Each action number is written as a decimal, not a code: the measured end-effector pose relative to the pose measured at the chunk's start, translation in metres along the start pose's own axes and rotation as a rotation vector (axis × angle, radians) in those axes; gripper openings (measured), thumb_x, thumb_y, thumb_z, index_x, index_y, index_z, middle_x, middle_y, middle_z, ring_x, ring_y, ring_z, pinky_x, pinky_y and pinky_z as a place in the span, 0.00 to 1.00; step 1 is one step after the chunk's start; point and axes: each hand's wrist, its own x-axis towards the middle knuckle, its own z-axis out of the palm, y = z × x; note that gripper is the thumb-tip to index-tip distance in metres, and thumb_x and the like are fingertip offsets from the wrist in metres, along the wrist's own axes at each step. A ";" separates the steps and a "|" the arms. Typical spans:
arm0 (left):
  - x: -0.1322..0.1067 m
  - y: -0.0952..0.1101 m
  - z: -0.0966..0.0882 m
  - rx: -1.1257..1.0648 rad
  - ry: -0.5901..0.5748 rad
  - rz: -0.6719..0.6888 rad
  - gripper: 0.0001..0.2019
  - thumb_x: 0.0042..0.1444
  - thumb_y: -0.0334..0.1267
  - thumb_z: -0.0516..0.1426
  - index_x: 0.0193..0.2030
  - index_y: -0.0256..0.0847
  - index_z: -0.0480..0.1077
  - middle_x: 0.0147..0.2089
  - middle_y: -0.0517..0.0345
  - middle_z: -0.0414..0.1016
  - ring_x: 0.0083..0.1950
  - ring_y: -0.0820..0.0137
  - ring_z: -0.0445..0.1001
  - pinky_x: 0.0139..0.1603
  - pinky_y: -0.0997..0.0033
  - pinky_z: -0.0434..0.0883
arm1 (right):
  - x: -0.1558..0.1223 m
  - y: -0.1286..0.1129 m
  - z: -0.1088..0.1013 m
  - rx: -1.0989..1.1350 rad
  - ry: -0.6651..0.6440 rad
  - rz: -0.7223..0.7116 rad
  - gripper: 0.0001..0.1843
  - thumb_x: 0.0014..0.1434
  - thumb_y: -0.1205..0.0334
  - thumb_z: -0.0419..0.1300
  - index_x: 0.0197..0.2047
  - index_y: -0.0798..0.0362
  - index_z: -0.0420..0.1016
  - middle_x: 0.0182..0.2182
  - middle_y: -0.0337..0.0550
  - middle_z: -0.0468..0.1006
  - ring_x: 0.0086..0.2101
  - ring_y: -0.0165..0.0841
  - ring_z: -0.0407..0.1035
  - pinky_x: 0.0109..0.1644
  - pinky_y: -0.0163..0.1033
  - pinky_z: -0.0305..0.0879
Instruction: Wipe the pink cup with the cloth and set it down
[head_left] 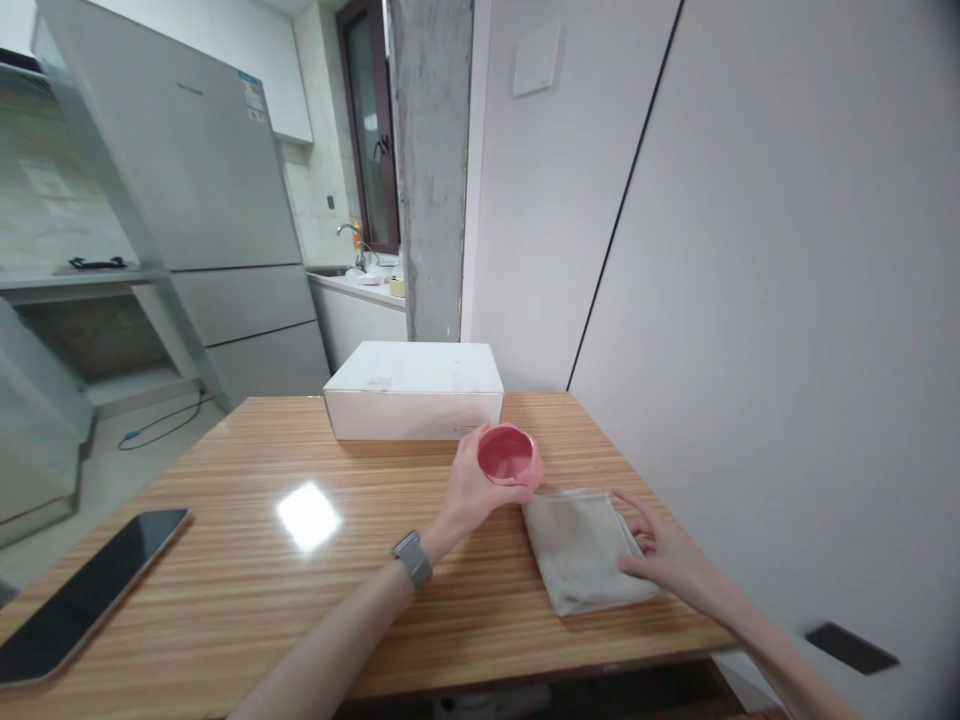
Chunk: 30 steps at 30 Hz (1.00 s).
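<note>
My left hand (480, 482), with a grey watch on its wrist, grips a round pink bowl (534, 465) from its left side. The bowl's mouth faces up and toward me, and its inside looks bare. A folded light grey cloth (577, 550) lies on the wooden table just below and right of the bowl. Over the right edge of the cloth is my right hand (660, 550), thumb and fingers apart, with nothing held; whether its fingertips touch the cloth I cannot tell.
Behind the bowl, a white box (412, 412) stands at the table's far edge. A dark phone (90, 595) lies on the wooden table (247, 600) at the left. The white wall (750, 250) runs close along the right side. A fridge (210, 180) stands beyond the table.
</note>
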 end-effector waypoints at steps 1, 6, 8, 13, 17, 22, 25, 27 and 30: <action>0.003 0.002 0.010 0.013 -0.015 0.023 0.49 0.28 0.36 0.71 0.61 0.43 0.57 0.58 0.50 0.64 0.58 0.58 0.64 0.60 0.55 0.62 | 0.000 -0.001 0.000 -0.001 -0.010 -0.001 0.52 0.37 0.66 0.63 0.65 0.57 0.46 0.26 0.33 0.74 0.27 0.33 0.71 0.32 0.38 0.65; 0.014 0.005 0.052 0.049 -0.113 0.089 0.41 0.32 0.39 0.70 0.57 0.43 0.62 0.56 0.50 0.64 0.57 0.60 0.63 0.58 0.58 0.62 | -0.001 -0.002 -0.002 0.017 -0.089 0.020 0.50 0.39 0.65 0.62 0.65 0.56 0.47 0.28 0.36 0.77 0.29 0.35 0.71 0.31 0.37 0.64; 0.016 0.002 0.066 0.051 -0.129 0.066 0.41 0.31 0.37 0.70 0.56 0.43 0.62 0.56 0.50 0.64 0.56 0.60 0.64 0.58 0.60 0.62 | 0.000 0.001 -0.004 -0.002 -0.091 0.014 0.49 0.39 0.64 0.62 0.65 0.56 0.50 0.27 0.35 0.75 0.27 0.34 0.70 0.30 0.36 0.63; 0.021 -0.008 0.089 0.050 -0.152 0.031 0.44 0.27 0.33 0.71 0.56 0.42 0.62 0.55 0.50 0.63 0.54 0.60 0.65 0.56 0.61 0.63 | 0.003 0.014 -0.009 -0.129 0.054 -0.012 0.42 0.37 0.64 0.62 0.59 0.53 0.61 0.24 0.30 0.68 0.23 0.30 0.66 0.27 0.34 0.62; 0.026 -0.013 0.095 0.048 -0.172 0.016 0.44 0.28 0.37 0.71 0.57 0.42 0.61 0.56 0.49 0.63 0.55 0.59 0.64 0.57 0.60 0.62 | 0.004 0.014 -0.014 -0.202 0.103 -0.021 0.38 0.37 0.65 0.61 0.55 0.53 0.65 0.25 0.31 0.69 0.23 0.30 0.67 0.28 0.35 0.64; 0.032 -0.018 0.095 0.035 -0.236 0.008 0.47 0.29 0.40 0.71 0.60 0.42 0.59 0.60 0.46 0.62 0.60 0.55 0.61 0.61 0.56 0.58 | 0.002 0.009 -0.017 -0.428 0.135 -0.027 0.36 0.40 0.67 0.57 0.56 0.49 0.66 0.29 0.37 0.76 0.30 0.37 0.73 0.35 0.39 0.68; 0.032 -0.015 0.084 0.043 -0.286 0.007 0.50 0.30 0.46 0.71 0.63 0.40 0.56 0.62 0.42 0.60 0.63 0.51 0.58 0.63 0.52 0.55 | -0.005 0.004 -0.009 -0.681 0.295 -0.105 0.30 0.46 0.65 0.55 0.56 0.47 0.67 0.39 0.44 0.78 0.39 0.43 0.74 0.41 0.45 0.67; 0.028 -0.006 0.068 0.076 -0.340 0.024 0.48 0.34 0.50 0.69 0.63 0.40 0.57 0.63 0.41 0.59 0.65 0.49 0.56 0.64 0.50 0.55 | -0.012 -0.005 0.004 -0.811 0.447 -0.186 0.25 0.53 0.61 0.53 0.55 0.48 0.68 0.44 0.49 0.76 0.43 0.47 0.72 0.44 0.49 0.66; 0.012 0.015 0.033 0.140 -0.393 0.111 0.33 0.45 0.46 0.65 0.59 0.42 0.63 0.62 0.45 0.62 0.64 0.54 0.59 0.63 0.54 0.58 | -0.020 -0.030 0.036 -0.794 0.555 -0.361 0.19 0.60 0.54 0.49 0.51 0.50 0.71 0.46 0.51 0.75 0.47 0.47 0.69 0.51 0.52 0.62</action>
